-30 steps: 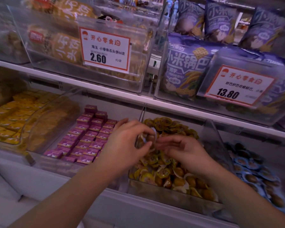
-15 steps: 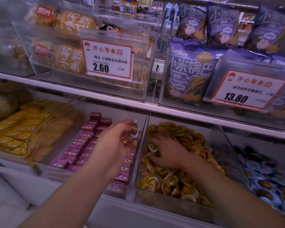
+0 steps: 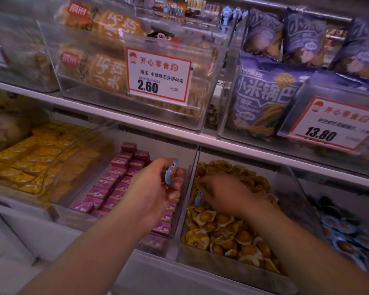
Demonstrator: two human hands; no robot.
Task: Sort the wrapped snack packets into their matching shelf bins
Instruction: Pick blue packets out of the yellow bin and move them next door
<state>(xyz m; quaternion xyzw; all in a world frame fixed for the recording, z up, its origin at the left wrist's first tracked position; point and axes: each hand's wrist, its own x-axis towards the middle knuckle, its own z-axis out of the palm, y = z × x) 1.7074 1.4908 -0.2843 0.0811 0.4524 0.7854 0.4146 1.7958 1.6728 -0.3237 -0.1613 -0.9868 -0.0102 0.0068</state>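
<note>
Dim, warm-tinted shelf shot; soft overall, wide-angle warp at the edges.

Light comes from above and behind the shelves: the white price card reading 2.60 [image 3: 159, 78] is the brightest, sharpest patch and its digits are legible. The clear plastic bin fronts [image 3: 200, 60] carry pale glare streaks and haze what sits behind them. The lower shelf sits in shadow under the white shelf rail [image 3: 136, 122]. The yellow wrapped blocks at far left [image 3: 19, 158] smear with motion blur. The right hand [image 3: 224, 192] is blurred at the fingers; the left hand [image 3: 156, 188] is a bit crisper. Shelf lines bow and tilt toward the frame corners. The blue-rimmed packets at bottom right [image 3: 345, 231] are dark and muddy.
</note>
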